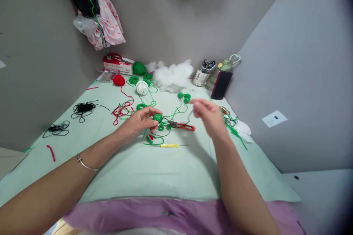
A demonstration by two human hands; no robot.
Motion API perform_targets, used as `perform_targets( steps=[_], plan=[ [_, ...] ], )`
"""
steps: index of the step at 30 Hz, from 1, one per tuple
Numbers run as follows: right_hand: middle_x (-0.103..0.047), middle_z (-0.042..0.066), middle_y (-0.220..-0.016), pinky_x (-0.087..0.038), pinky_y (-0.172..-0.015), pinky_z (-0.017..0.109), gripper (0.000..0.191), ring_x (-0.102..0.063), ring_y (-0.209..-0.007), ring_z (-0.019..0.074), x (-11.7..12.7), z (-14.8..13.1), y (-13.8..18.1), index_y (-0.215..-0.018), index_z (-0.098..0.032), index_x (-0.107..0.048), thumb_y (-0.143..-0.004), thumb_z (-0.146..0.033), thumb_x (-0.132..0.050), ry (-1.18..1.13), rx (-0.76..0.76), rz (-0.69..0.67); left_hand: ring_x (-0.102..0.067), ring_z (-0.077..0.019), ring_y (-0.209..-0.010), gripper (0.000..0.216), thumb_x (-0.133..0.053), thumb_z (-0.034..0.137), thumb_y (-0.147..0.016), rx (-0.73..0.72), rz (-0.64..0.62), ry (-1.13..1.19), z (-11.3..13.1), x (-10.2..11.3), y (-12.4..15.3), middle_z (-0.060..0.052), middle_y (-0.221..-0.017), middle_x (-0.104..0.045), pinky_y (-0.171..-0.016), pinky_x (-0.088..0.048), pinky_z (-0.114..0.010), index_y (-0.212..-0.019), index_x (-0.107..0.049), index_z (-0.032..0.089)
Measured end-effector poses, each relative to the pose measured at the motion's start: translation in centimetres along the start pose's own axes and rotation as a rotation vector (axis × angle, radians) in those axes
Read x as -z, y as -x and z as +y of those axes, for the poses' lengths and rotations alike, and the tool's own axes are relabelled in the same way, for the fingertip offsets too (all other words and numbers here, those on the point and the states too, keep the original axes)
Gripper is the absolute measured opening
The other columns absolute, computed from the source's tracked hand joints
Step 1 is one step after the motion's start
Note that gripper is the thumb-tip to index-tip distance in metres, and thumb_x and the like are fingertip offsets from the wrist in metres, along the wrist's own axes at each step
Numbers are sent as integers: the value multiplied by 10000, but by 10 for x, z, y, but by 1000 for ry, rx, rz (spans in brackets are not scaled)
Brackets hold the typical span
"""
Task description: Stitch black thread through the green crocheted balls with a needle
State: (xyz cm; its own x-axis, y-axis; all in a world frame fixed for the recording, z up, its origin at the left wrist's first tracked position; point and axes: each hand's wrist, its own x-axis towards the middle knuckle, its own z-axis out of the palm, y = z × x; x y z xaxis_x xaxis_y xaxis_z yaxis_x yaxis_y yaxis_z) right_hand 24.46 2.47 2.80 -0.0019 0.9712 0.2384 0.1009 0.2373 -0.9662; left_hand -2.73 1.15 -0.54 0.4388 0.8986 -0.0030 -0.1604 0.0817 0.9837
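Note:
My left hand [145, 119] pinches a small green crocheted ball [157, 118] between thumb and fingers. Raised to the right, my right hand [208, 114] is closed, its fingertips blurred. A dark strand of yarn [189, 118] runs up to it from near the ball. Below and between the hands lie orange-handled snips [183, 126], partly crossed by dark yarn. A little red-and-green crocheted piece [150, 138] rests under my left hand, beside a crochet hook with a yellow handle [169, 145]. Several small green crocheted balls [186, 98] with yarn tails sit left of my right hand.
Behind are red yarn [118, 80], white yarn [142, 87], green yarn [139, 68] and white stuffing [173, 75]. A pen cup [201, 77], bottle [225, 65] and phone [221, 85] stand back right. Black yarn [84, 108] lies left; red scissors [114, 57] rest on a box.

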Motion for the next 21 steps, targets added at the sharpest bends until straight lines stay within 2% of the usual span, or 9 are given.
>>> perform_targets(
  steps=[2,4,8,12,14,16,21],
  plan=[
    [-587,-8,-747,-447,-634,267,205,-536,-657,112,-35,0,14,-963,-190,-755,-840,-350,-716,149,12,-222,-621,-129,-685,310,-787,283,-777,-11,2,-5,-1,-1,0,1,-858,-607,-665,-522,-295,-1054,-674,201],
    [-572,-6,-781,-428,-661,278,194,-523,-685,121,-56,1,26,-1001,-210,-754,-849,-327,-721,308,76,-294,-620,-133,-705,312,-786,291,-784,-15,-17,-10,-1,-2,-1,-1,-857,-621,-691,-517,-296,-1060,-673,199],
    [-591,2,-766,-398,-657,282,78,-520,-677,129,-66,3,34,-864,-217,-729,-885,-258,-666,463,153,-264,-617,-129,-721,299,-776,297,-803,2,-40,2,-2,-3,-1,-3,-883,-633,-689,-494,-281,-1064,-669,198],
    [-610,7,-745,-396,-613,272,137,-519,-643,125,-57,-1,27,-751,-196,-688,-862,-263,-644,367,121,-238,-624,-140,-731,307,-782,303,-797,29,-57,2,-3,-3,0,-6,-884,-640,-699,-486,-293,-1064,-668,202],
    [-610,6,-731,-403,-610,270,136,-515,-637,124,-43,-2,18,-723,-184,-673,-827,-269,-650,316,132,-110,-626,-151,-741,305,-784,307,-788,45,-60,-3,-4,-1,-1,-8,-871,-638,-710,-484,-304,-1056,-676,207],
    [-606,1,-703,-408,-610,272,133,-504,-621,121,-21,0,6,-706,-177,-664,-786,-284,-664,303,141,83,-628,-164,-769,296,-784,300,-776,56,-64,-4,-4,1,-1,-15,-886,-641,-729,-483,-316,-1042,-690,213],
    [-560,-20,-596,-388,-538,265,115,-463,-550,123,51,18,-23,-718,-189,-667,-716,-302,-642,423,67,557,-599,-161,-811,259,-763,260,-761,54,-120,-25,2,4,0,-28,-935,-640,-751,-470,-307,-1012,-722,212]
  ],
)
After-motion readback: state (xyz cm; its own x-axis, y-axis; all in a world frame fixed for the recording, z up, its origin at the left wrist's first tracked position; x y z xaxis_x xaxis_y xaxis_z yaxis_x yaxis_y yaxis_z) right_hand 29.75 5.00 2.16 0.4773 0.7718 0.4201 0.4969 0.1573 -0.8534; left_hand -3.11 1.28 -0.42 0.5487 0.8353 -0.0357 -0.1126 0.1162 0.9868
